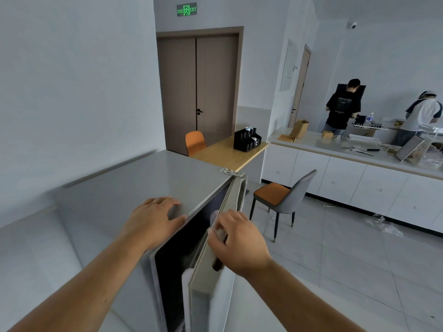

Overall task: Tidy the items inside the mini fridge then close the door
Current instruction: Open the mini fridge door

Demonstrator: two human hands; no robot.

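Seen from above, a grey mini fridge [143, 180] is standing against a white wall, its door [211, 267] slightly ajar. The left hand [153, 219] is lying flat, released, on the fridge top. The right hand [237, 240] is gripping the door's top edge.

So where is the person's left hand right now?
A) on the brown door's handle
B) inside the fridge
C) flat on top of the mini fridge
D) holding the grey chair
C: the left hand lies palm down on the grey top of the mini fridge, near its front edge, while the right hand grips the edge of the partly open fridge door.
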